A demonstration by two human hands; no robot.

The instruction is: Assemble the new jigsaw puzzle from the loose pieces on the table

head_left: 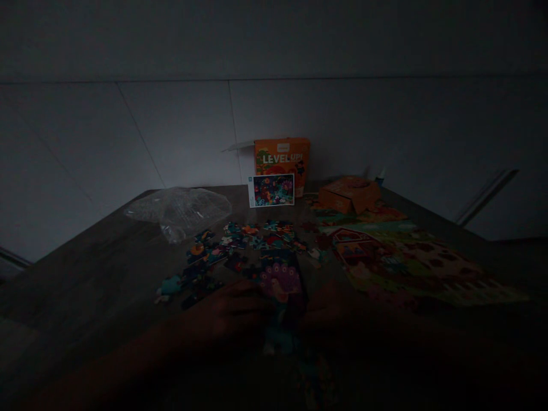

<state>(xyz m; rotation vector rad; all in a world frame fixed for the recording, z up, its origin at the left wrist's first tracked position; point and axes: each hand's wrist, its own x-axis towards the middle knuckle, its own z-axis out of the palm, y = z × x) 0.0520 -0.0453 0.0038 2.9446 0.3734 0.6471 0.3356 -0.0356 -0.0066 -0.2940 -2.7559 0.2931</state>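
The view is very dark. A partly joined jigsaw puzzle (280,279) with a purple, many-eyed creature lies in front of me. My left hand (242,302) is at its left edge, and my right hand (327,308) is at its right edge. The fingers of both hands are lost in shadow, so their grip does not show. Loose jigsaw pieces (231,240) are heaped just beyond the joined part. More of the puzzle (317,377) runs dimly toward me below the hands.
A picture card (274,190) leans against an upright orange box (282,149) by the wall. Left of it lies a clear plastic bag (188,208). At right are another orange box (351,195) and a farm-scene puzzle (411,254) on the table (94,262).
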